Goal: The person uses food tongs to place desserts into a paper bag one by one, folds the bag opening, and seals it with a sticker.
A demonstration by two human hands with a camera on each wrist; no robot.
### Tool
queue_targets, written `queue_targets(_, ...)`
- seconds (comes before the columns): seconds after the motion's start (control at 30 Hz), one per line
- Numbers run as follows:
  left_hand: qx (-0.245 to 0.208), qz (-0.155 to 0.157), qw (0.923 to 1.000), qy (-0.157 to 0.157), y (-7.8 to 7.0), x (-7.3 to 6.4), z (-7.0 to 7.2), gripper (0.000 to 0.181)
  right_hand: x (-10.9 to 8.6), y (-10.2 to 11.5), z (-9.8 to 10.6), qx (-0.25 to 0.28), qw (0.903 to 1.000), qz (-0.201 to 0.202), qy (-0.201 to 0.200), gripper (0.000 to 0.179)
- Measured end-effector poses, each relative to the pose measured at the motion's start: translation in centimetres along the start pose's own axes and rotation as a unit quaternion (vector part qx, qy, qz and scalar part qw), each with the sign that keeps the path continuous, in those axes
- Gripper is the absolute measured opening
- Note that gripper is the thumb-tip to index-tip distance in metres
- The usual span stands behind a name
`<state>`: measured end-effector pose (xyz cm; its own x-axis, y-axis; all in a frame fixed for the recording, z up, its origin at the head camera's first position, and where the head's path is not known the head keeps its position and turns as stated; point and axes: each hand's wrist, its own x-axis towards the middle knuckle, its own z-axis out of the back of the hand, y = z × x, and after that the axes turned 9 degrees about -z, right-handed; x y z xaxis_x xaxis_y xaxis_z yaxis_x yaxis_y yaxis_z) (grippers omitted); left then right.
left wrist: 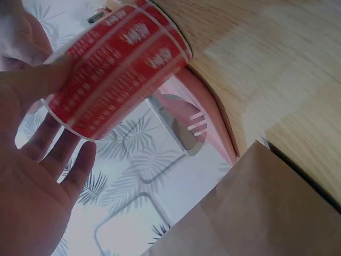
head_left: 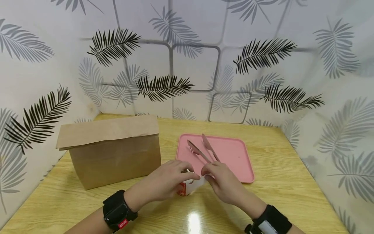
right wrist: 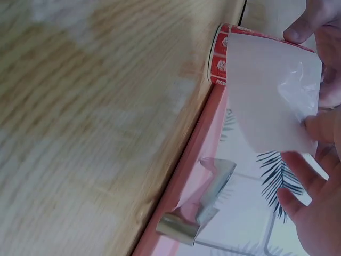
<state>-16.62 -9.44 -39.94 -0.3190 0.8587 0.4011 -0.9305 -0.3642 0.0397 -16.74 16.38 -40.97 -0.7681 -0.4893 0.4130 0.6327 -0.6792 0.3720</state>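
Note:
Near the front of the pink tray (head_left: 233, 156), my left hand (head_left: 168, 180) holds a roll of red labels (left wrist: 120, 69) with pale print, thumb on one side and fingers around it. From the roll hangs a loose strip of whitish backing (right wrist: 269, 90), whose free end my right hand (head_left: 223, 182) pinches between thumb and fingers. In the right wrist view part of the strip looks glossy and wrinkled. On the tray lie metal tongs (head_left: 207, 143), one arm ending in fork tines. The hands hide most of the roll in the head view.
A folded-top brown paper bag (head_left: 117, 162) stands on the wooden table (head_left: 271, 162), left of the tray. Leaf-patterned cloth (head_left: 198, 71) surrounds the table at the back and sides. Black bands (head_left: 118, 209) circle both wrists.

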Motion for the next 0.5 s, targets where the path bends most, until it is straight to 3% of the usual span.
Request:
queue_targets(0.13,0.013,0.005,0.9999,0.001,-0.2,0.6,-0.6,0.040,-0.3,-0.2,-0.1,-0.006,0.9990,-0.022,-0.039,0.023)
queue_targets(0.33,0.057,0.011,0.9982,0.016,-0.6,1.4,-1.4,0.025,-1.3,0.2,-0.3,-0.002,0.9943,-0.056,-0.090,0.021)
queue_targets(0.5,0.089,0.014,0.9959,0.001,-0.8,1.9,-2.0,0.017,-2.1,0.8,-0.6,-0.009,0.9953,-0.030,-0.092,0.019)
